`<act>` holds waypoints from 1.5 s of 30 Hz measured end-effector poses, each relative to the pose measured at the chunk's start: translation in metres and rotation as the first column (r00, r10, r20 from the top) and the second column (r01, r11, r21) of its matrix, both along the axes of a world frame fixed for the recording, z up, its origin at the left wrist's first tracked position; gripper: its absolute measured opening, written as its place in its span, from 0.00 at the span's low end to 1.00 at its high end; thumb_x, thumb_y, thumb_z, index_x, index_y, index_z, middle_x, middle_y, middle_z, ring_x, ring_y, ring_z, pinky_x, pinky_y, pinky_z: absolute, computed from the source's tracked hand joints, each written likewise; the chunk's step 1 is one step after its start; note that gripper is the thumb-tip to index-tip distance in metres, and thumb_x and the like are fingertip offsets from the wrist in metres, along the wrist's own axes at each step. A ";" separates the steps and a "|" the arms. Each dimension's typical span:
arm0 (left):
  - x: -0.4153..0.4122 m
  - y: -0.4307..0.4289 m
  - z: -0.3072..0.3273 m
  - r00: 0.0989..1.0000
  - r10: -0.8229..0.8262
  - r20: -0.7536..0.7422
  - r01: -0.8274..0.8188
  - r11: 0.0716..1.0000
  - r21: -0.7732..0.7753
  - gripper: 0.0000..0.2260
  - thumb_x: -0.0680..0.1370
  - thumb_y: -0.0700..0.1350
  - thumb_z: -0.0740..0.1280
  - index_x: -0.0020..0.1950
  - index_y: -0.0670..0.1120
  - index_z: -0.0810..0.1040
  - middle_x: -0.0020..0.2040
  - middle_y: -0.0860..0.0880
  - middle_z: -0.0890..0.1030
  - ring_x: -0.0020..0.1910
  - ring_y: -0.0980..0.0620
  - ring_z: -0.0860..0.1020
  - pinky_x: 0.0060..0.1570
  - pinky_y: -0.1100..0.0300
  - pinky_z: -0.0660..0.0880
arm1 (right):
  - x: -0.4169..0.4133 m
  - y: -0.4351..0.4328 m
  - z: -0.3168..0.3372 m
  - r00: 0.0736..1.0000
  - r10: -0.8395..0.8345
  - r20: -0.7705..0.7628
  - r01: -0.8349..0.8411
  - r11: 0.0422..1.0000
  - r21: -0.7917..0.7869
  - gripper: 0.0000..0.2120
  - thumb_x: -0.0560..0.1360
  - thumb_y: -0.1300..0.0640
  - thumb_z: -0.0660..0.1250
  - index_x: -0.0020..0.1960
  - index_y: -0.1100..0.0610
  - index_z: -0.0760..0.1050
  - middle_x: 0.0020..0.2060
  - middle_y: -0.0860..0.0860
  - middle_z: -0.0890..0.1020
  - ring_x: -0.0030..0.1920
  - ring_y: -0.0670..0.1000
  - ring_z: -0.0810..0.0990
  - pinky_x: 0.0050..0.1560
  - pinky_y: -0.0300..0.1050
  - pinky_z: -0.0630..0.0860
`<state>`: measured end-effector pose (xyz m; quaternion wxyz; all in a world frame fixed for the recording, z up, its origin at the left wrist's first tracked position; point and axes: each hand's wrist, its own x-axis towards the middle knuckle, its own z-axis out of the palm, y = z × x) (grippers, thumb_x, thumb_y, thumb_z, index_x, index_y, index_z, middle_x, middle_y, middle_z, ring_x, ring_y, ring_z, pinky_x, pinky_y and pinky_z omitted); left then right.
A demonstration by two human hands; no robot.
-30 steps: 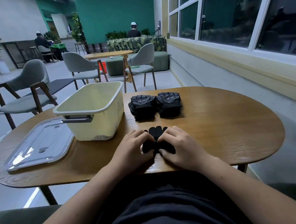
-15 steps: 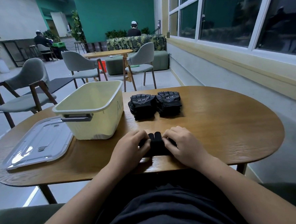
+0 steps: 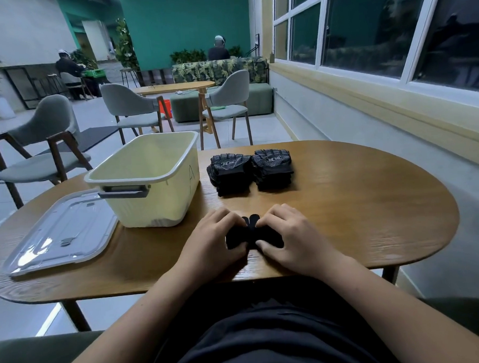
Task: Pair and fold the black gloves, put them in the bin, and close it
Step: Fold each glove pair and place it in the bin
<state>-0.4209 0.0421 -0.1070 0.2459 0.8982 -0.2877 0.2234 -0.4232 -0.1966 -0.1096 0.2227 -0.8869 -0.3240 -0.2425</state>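
Wood-grain desk (image 3: pixel 358 202) fills the near ground, and at its front edge both hands work on one black glove pair (image 3: pixel 253 236). The left hand (image 3: pixel 208 240) and the right hand (image 3: pixel 296 234) sit on either side of it. Their fingers curl over the top and their thumbs tuck in at the near edge, pinching the fabric between them. Only two glove fingertips poke out past the knuckles. A second ago more of them showed and the bundle lay longer, so the hands have drawn it in and the fold is tightening. Whether it is a roll or a flat tuck is hard to tell, since the hands cover most of it. I judge this pair nearly folded and soon ready to go in.

Farther back on the left, the cream bin (image 3: pixel 149 183) stands open within easy reach. Its clear lid (image 3: pixel 60 235) lies flat on the desk just beside it. Right of the bin, one glove stack (image 3: pixel 229 173) and a second glove stack (image 3: pixel 272 165) sit touching side by side, unmoved, so most of the task lies ahead.

Beyond the desk are grey chairs (image 3: pixel 134 106), another table, a green wall and dark windows.
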 end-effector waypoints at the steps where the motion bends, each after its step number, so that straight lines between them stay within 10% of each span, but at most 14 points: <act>1: 0.000 0.000 0.000 1.000 0.007 -0.013 -0.007 1.000 -0.004 0.14 0.72 0.51 0.76 0.56 0.52 0.81 0.52 0.56 0.78 0.53 0.53 0.75 0.53 0.54 0.76 | 0.000 0.000 0.000 1.000 -0.003 -0.014 0.003 1.000 -0.002 0.12 0.75 0.50 0.74 0.56 0.52 0.79 0.51 0.47 0.79 0.53 0.51 0.75 0.56 0.50 0.75; 15: 0.001 -0.001 -0.001 0.996 0.087 0.011 -0.086 0.995 -0.049 0.09 0.82 0.53 0.65 0.52 0.52 0.83 0.48 0.56 0.80 0.50 0.54 0.76 0.50 0.49 0.76 | 0.003 0.001 -0.003 0.977 -0.148 -0.153 0.165 0.981 0.106 0.16 0.82 0.42 0.60 0.55 0.50 0.81 0.47 0.45 0.82 0.51 0.50 0.78 0.54 0.52 0.77; 45: 0.041 0.024 0.104 0.968 -0.104 0.230 0.043 0.965 0.259 0.16 0.81 0.57 0.71 0.65 0.52 0.84 0.53 0.52 0.87 0.48 0.50 0.82 0.48 0.49 0.80 | 0.037 0.005 0.091 0.998 0.015 0.055 -0.019 0.998 0.066 0.15 0.78 0.54 0.77 0.64 0.54 0.84 0.51 0.50 0.85 0.50 0.50 0.83 0.54 0.49 0.80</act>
